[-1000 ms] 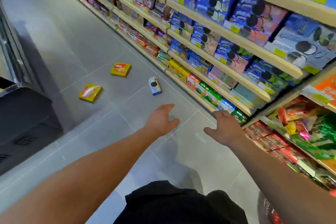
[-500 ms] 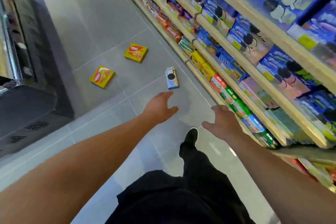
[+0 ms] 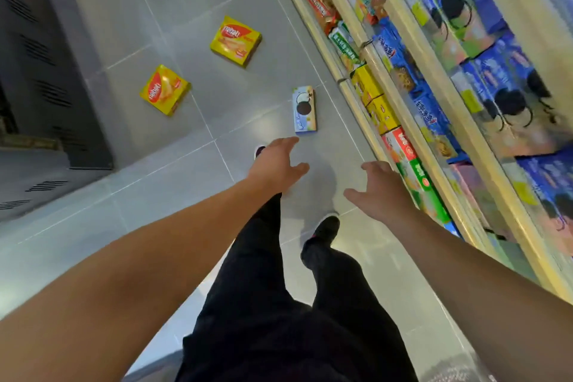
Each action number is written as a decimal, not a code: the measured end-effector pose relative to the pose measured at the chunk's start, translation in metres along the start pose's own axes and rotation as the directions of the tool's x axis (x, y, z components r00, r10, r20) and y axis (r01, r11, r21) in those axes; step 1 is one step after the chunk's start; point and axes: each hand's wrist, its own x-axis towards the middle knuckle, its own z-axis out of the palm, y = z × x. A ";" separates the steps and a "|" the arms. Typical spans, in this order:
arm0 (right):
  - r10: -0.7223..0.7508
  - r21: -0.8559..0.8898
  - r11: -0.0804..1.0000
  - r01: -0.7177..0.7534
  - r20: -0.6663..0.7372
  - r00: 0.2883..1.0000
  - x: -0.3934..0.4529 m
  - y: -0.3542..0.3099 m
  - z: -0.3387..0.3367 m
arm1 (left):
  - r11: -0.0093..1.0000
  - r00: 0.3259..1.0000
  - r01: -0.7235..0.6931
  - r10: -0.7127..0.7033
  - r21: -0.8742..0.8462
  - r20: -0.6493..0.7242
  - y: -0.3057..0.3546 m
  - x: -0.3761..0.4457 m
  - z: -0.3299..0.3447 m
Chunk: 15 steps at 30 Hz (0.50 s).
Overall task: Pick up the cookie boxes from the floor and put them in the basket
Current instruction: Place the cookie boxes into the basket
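Both hands, left hand (image 3: 274, 166) and right hand (image 3: 379, 191), are spread and empty; the blue cookie box (image 3: 304, 109), likely light, stiff cardboard, is best pinched across its long edges.

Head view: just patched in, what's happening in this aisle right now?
A person stands in a shop aisle with both arms stretched forward, the left hand and right hand open and holding nothing. Three cookie boxes lie on the tiled floor ahead: a blue-and-white box nearest the left hand, and two yellow boxes farther off. None has been picked up yet. Stocked shelves run along the right. No basket is clearly in view.
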 end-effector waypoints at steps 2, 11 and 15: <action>0.039 0.052 0.998 -0.041 0.027 0.999 0.033 -0.014 0.005 | 1.000 0.999 0.026 -0.026 -0.008 0.023 -0.011 0.033 -0.005; 0.232 0.291 0.927 -0.239 0.059 0.971 0.208 -0.071 0.038 | 0.990 0.980 0.121 -0.107 -0.077 0.166 -0.083 0.197 -0.003; 0.259 0.343 0.898 -0.277 0.098 0.961 0.285 -0.072 0.073 | 0.984 0.975 0.153 -0.135 -0.089 0.177 -0.111 0.264 0.024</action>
